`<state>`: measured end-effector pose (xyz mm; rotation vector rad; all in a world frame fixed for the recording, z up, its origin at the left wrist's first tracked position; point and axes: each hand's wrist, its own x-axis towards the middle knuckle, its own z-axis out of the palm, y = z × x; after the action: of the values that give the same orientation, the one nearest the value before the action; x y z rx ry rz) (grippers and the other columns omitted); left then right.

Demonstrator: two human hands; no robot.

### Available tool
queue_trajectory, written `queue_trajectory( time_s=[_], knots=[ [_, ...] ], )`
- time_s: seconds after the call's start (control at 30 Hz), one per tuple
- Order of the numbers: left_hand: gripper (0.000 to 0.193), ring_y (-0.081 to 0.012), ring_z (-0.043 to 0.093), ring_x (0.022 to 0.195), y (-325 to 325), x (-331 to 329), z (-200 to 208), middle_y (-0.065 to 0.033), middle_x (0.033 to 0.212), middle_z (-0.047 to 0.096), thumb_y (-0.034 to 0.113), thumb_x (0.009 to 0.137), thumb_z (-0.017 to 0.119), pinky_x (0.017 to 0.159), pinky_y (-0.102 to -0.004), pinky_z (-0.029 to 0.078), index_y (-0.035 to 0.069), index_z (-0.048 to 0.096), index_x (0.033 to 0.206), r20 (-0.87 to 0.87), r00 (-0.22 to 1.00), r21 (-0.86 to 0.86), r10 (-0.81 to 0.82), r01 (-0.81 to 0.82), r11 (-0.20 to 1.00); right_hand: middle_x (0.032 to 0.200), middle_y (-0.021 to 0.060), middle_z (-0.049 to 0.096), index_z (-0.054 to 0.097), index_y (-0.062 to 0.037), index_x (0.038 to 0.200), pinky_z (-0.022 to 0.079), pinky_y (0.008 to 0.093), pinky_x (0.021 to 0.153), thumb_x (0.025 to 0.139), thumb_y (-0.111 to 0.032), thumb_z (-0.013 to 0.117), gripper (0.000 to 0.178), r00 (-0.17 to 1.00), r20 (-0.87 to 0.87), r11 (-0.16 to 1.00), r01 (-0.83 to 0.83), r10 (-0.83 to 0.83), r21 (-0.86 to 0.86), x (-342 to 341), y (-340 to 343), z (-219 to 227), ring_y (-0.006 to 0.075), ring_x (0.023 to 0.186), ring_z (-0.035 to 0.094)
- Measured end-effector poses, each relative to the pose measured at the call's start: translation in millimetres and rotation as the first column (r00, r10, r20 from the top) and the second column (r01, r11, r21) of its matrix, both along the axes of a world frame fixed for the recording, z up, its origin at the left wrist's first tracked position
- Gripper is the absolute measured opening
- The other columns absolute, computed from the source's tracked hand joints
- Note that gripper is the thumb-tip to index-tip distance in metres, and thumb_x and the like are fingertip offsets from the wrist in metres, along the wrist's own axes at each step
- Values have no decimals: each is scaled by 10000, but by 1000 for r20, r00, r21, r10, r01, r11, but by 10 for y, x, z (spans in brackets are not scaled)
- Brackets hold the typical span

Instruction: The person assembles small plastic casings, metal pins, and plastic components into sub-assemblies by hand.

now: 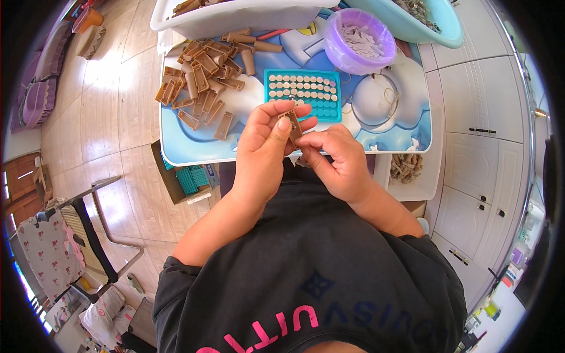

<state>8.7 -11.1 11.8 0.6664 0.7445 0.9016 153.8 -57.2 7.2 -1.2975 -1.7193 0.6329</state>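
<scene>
My left hand [266, 136] is closed around a small brown plastic casing [291, 126], its thumb pressed on the casing's face. The thumb and forefinger of my right hand [333, 154] pinch at the casing's lower end; whether a smaller part is between them is hidden. Just beyond my hands lies a teal tray [338, 82] with rows of round, pale button-like pieces [303, 86]. A loose heap of similar brown casings [203, 73] covers the left part of the table.
On the blue patterned table [194, 147] a purple bowl [332, 50] holds pale strips. A white bin [247, 20] and an aqua tub [447, 23] stand at the far edge. Below lie a box with teal trays [192, 179] and a white container [432, 176]. Cabinets [479, 106] line the right.
</scene>
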Motion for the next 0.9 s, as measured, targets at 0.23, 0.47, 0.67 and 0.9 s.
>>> queue_trajectory(
  time_s=[0.23,0.47,0.67,0.9],
  knots=[
    [267,-266,574,1094,-15,-11,-40,-194,1215,541,132,983,409,886,-357,503,10,426,1221,-58,998,-65,35,-39,997,729,39,633,643,-104,1038,414,338,704,783,-114,672,256,993,106,994,-50,61,-97,12,19,-23,212,673,567],
    [267,-248,598,1046,14,-65,-116,-179,1161,573,135,979,423,854,-340,516,5,466,1209,36,999,-133,18,-14,991,700,31,615,642,-109,1087,389,342,689,782,-184,680,316,971,229,998,-63,65,-17,0,-32,107,201,630,571],
    [287,-203,620,974,-19,-133,-180,-150,1104,605,152,980,428,806,-316,533,15,475,1228,11,996,-165,-84,85,983,720,27,628,659,-64,1061,375,317,713,817,-124,654,251,979,200,998,-39,49,-51,14,-17,43,187,654,558],
    [306,-182,622,908,-63,-264,-318,-132,1078,605,176,971,472,806,-322,526,7,479,1226,-10,998,-285,-59,54,957,781,57,612,687,-72,937,422,321,631,764,-58,685,174,911,346,958,143,-227,250,182,409,-219,223,689,556]
  ],
)
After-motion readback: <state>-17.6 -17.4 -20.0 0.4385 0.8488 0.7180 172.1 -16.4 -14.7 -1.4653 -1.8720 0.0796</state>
